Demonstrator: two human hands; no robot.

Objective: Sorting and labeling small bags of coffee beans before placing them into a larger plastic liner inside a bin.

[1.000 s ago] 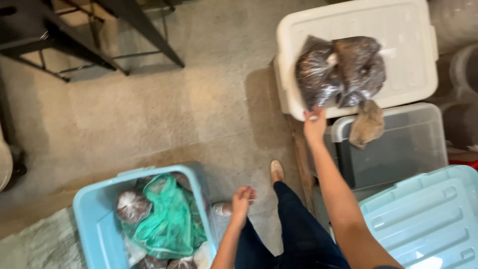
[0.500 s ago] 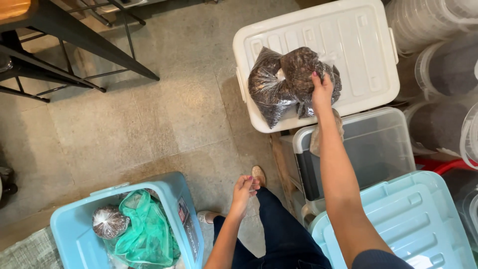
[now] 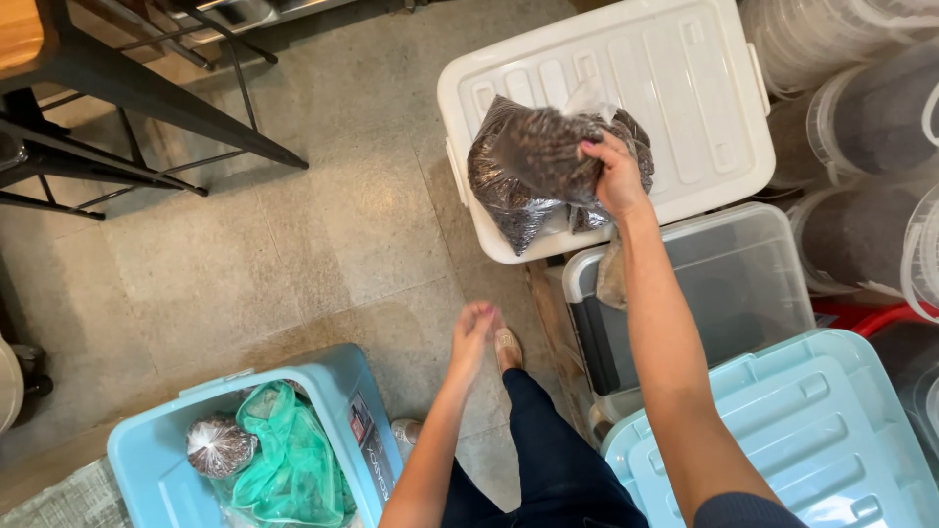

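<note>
Clear bags of dark grains (image 3: 533,161) lie on the white bin lid (image 3: 685,88). Left to right: blue bin (image 3: 147,460) with green bag (image 3: 284,469), open on floor; left hand (image 3: 474,332) empty, fingers loosely together, over floor; right hand (image 3: 614,176) clamped on topmost bag. Step, as judged: lifting one bag off the pile. Next calls for firm grip, slack plastic.

Our right arm is stretched forward and nearly straight, the forearm bare; the right hand (image 3: 614,176) is at its far end, the fingers (image 3: 591,150) curled closed in a grip, knuckles turned upward; our left arm is bent and lower, the left hand (image 3: 472,332) loose, half open and holding nothing, fingers pointing forward.
</note>
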